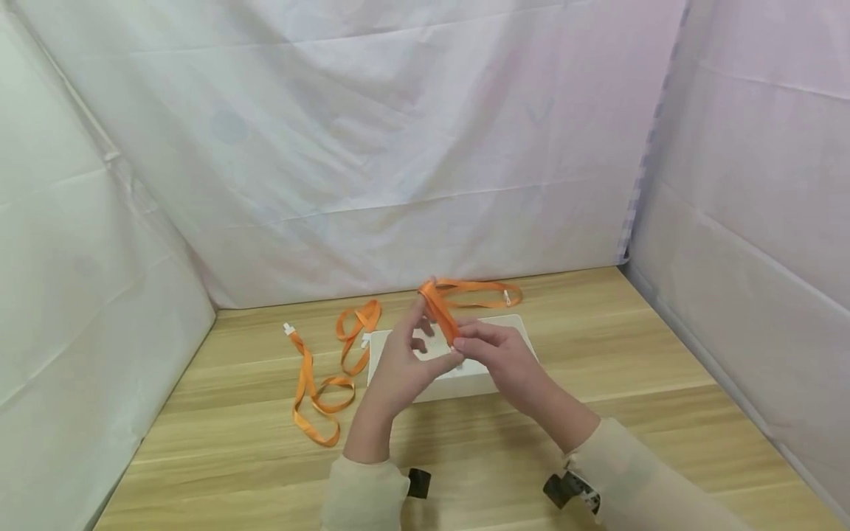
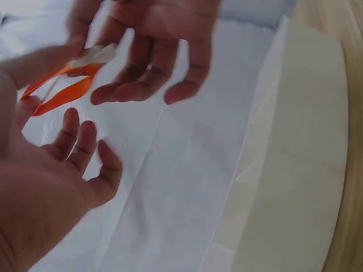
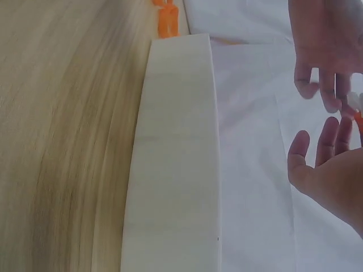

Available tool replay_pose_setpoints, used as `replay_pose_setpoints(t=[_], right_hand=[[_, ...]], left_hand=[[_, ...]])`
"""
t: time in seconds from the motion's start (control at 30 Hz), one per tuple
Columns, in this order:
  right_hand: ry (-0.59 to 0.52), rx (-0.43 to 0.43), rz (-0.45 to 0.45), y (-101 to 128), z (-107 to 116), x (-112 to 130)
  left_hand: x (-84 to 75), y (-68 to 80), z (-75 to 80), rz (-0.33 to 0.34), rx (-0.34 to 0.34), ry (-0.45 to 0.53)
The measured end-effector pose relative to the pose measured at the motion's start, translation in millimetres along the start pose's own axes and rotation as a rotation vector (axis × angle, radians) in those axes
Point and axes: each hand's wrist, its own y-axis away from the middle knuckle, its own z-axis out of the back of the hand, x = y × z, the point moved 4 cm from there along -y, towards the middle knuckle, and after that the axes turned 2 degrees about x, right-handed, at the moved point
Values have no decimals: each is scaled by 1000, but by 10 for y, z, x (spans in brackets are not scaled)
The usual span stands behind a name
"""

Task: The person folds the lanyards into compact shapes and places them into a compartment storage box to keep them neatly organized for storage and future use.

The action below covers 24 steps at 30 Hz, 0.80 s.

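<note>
Above a white box (image 1: 465, 389), both hands hold a folded orange lanyard (image 1: 441, 316). Its upper end loops over the fingers of the left hand (image 1: 401, 369), whose thumb reaches to the lower end. There the right hand (image 1: 506, 361) pinches the strap between thumb and forefinger. A whitish clip (image 2: 97, 55) shows beside the strap in the left wrist view, between the two hands. The remaining fingers of both hands are loosely bent. In the right wrist view the right hand (image 3: 334, 170) faces the left, with the lanyard mostly cut off at the frame edge.
Two more orange lanyards lie left of the box, one (image 1: 305, 383) with a white clip (image 1: 288, 329), the other (image 1: 358, 324) close by the box. Another lanyard (image 1: 481, 286) lies behind the box. White cloth (image 1: 398, 147) encloses the wooden table (image 1: 637, 354) at back and sides.
</note>
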Motion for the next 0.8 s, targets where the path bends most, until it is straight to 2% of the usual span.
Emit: replay_pose_setpoints(t=[0.07, 0.17, 0.23, 0.3, 0.4, 0.53, 0.67, 0.8], right_hand=[[52, -18, 5, 13, -16, -7], [129, -32, 22, 57, -99, -36], [165, -25, 39, 94, -184, -70], [183, -17, 51, 134, -269, -101], [203, -30, 59, 178, -350, -134], [357, -87, 105, 201, -406, -106], [599, -159, 259, 228, -459, -14], [685, -199, 406, 264, -504, 44]], left_hand=[[-20, 0, -1, -3, 1, 170], [-35, -33, -57, 21, -30, 485], [-26, -52, -103, 57, -99, 635], [-13, -64, -145, 99, -166, 726], [9, -58, -168, 144, -253, 791], [5, -47, -162, 176, -283, 809], [-21, -51, -140, 179, -296, 832], [-44, -47, -101, 168, -335, 885]])
